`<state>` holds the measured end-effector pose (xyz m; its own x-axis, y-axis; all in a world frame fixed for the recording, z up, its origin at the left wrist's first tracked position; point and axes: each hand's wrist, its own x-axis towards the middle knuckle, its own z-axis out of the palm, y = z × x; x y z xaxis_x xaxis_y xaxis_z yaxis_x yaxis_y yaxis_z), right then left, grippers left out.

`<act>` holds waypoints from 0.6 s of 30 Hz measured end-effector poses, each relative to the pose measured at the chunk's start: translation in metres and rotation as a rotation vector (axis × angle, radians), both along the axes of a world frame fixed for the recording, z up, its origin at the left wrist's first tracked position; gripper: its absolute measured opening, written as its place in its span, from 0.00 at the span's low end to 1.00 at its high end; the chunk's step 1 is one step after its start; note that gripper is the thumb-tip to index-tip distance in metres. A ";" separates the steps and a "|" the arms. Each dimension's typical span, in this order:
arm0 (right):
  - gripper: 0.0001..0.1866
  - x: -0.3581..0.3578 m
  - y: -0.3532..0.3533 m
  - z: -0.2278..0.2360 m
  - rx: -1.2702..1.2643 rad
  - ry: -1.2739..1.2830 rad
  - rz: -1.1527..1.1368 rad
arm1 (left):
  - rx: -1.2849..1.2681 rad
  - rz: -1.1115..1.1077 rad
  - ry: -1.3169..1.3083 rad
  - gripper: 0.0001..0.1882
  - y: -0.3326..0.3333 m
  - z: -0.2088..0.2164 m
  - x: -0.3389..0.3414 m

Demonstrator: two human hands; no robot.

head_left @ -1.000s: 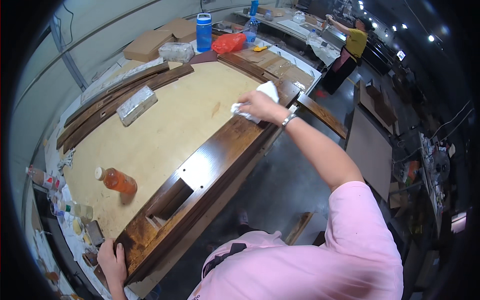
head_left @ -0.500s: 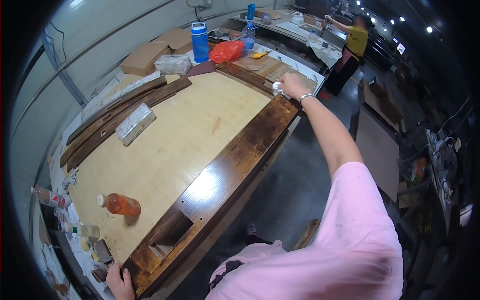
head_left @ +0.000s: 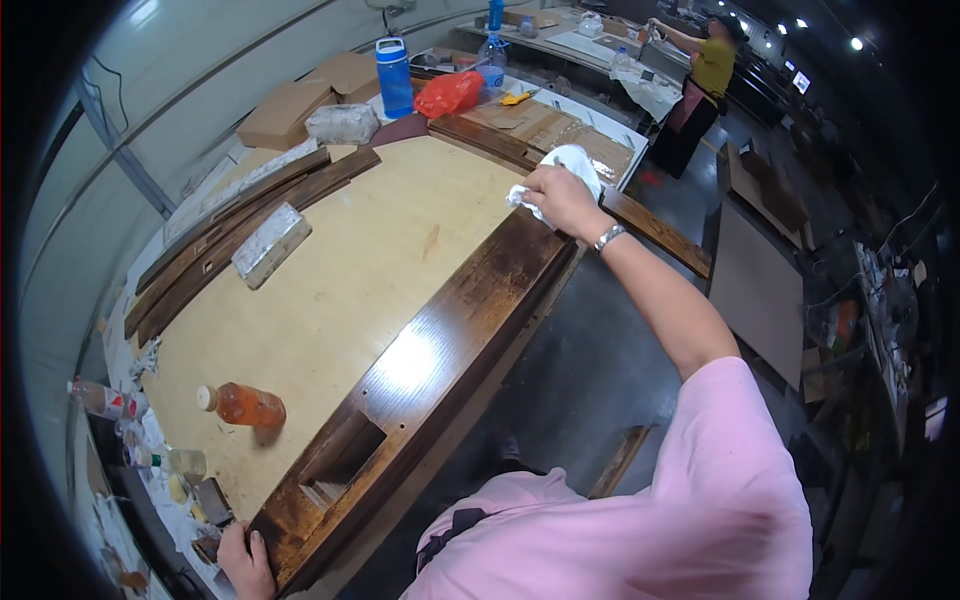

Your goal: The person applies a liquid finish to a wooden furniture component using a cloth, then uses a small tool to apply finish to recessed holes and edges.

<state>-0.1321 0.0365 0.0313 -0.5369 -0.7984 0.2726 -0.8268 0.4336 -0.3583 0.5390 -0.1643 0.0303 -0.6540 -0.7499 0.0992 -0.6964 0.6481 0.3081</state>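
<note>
A long dark-brown wooden board (head_left: 455, 300) runs diagonally along the near side of the workbench, its varnished top shiny in the middle and worn in patches. Toward its near end is a rectangular cutout. My right hand (head_left: 565, 203) is closed on a white cloth (head_left: 572, 160) at the board's far end, with part of the cloth bunched under the fingers and part fanned out beyond them. At the near left end, my left hand (head_left: 246, 562) grips the board's edge, its thumb and a finger showing against the wood.
An orange-liquid bottle (head_left: 241, 404) and a wrapped block (head_left: 271, 246) sit on the pale benchtop (head_left: 340, 300). Dark curved strips (head_left: 255, 215) lie along its far left. Behind are a blue bottle (head_left: 394, 85), red bag (head_left: 449, 94) and yellow cutter (head_left: 517, 98). A person (head_left: 705, 85) works at another table.
My right hand has drawn back slightly left and nearer along the board, and more of the cloth shows. A wooden plank shows beyond my right wrist. My left hand stays at the near end.
</note>
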 end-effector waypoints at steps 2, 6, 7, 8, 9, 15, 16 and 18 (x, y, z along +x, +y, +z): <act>0.10 0.057 -0.001 -0.015 -0.184 0.143 0.186 | -0.060 -0.030 0.020 0.13 -0.003 -0.007 0.004; 0.14 0.262 -0.008 -0.028 -0.475 0.048 0.543 | 0.039 0.002 0.016 0.12 0.005 0.008 -0.005; 0.14 0.276 -0.008 -0.020 -0.489 0.140 0.554 | 0.043 0.010 0.002 0.12 0.005 0.006 -0.002; 0.13 0.271 -0.005 -0.022 -0.522 0.117 0.512 | 0.012 -0.008 0.027 0.12 0.004 0.002 -0.001; 0.13 0.255 -0.002 -0.025 -0.553 0.093 0.473 | -0.018 -0.024 0.053 0.12 0.003 0.001 0.001; 0.11 0.146 0.039 -0.039 -0.539 0.334 -0.014 | 0.015 -0.031 0.006 0.13 0.003 0.009 -0.010; 0.11 0.177 0.030 -0.039 -0.540 0.231 0.066 | 0.022 -0.027 -0.007 0.13 0.003 0.008 -0.012; 0.13 0.278 0.004 -0.041 -0.574 0.083 0.250 | 0.012 -0.012 -0.015 0.13 0.004 0.005 -0.005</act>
<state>0.1457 0.0404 -0.0099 -0.3121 -0.6108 0.7277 -0.9132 -0.0185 -0.4072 0.5340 -0.1608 0.0357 -0.6645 -0.7429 0.0806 -0.6930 0.6530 0.3054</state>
